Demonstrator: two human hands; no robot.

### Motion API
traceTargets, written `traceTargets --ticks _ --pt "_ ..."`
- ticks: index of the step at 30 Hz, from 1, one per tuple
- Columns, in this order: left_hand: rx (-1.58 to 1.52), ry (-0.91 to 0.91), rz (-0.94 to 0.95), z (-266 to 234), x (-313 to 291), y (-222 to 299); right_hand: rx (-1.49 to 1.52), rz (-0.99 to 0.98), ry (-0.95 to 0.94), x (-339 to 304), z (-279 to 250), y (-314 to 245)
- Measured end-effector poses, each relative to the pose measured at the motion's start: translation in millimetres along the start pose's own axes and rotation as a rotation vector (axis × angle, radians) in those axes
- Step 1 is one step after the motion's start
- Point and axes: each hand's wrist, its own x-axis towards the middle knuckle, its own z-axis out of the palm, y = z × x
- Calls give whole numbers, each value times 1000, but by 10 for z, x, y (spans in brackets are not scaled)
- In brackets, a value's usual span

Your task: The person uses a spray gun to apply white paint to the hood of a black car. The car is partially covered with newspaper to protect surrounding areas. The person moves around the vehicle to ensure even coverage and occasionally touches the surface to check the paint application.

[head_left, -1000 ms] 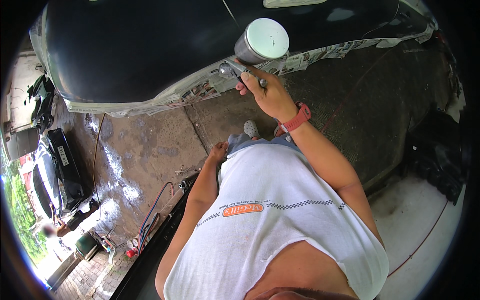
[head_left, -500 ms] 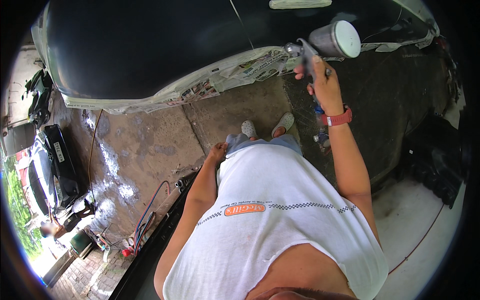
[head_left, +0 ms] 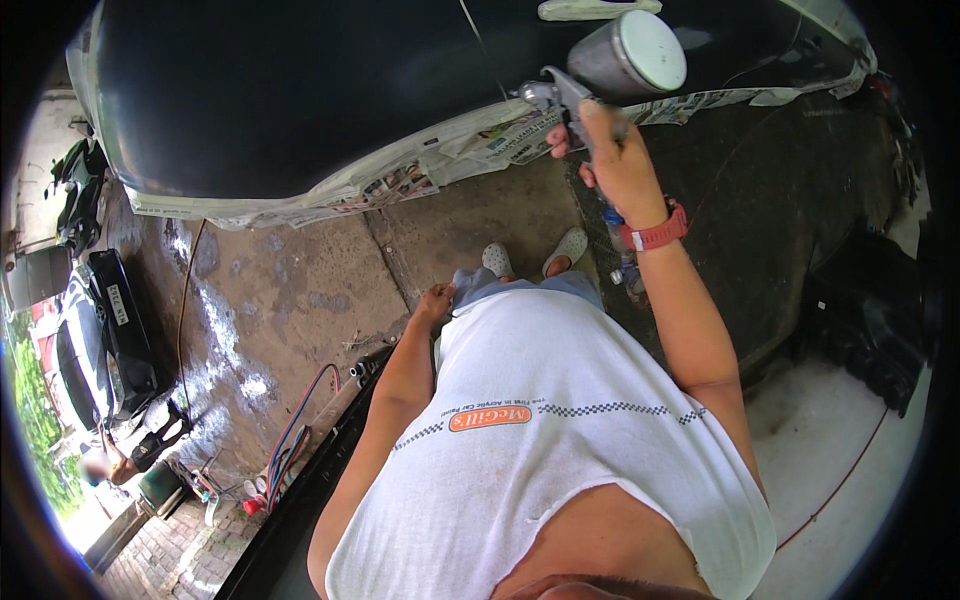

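Note:
My right hand (head_left: 618, 155) is wrapped round the grip of a metal spray gun (head_left: 568, 98). The gun's grey cup with a white lid (head_left: 653, 52) tilts to the right of the hand. The nozzle points left, close to the dark car panel (head_left: 300, 100). Newspaper masking (head_left: 400, 180) is taped along the panel's lower edge. Beneath my right wrist hang blue and clear fittings (head_left: 626, 270). My left hand (head_left: 435, 302) is down beside my blue-grey shorts (head_left: 475, 283), its fingers curled; whether they pinch the cloth is hidden.
On the left stand a black car (head_left: 115, 310) and a motorcycle (head_left: 80, 195); a person (head_left: 125, 460) is near the car. A thin hose (head_left: 187, 300) crosses the concrete floor. Red and blue hoses (head_left: 295, 430) lie beside a black edge at my left. Dark car parts (head_left: 870, 310) sit at right.
My right hand has carried the spray gun left and slightly upward along the panel. The left hand stays by the shorts.

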Motion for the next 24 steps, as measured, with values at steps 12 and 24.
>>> traceTargets --ticks 12,24 --pt "-8 18 -29 21 36 -188 11 -51 -254 111 491 -259" --pt "51 -3 -33 28 -34 -94 23 -53 -21 192 18 -153"
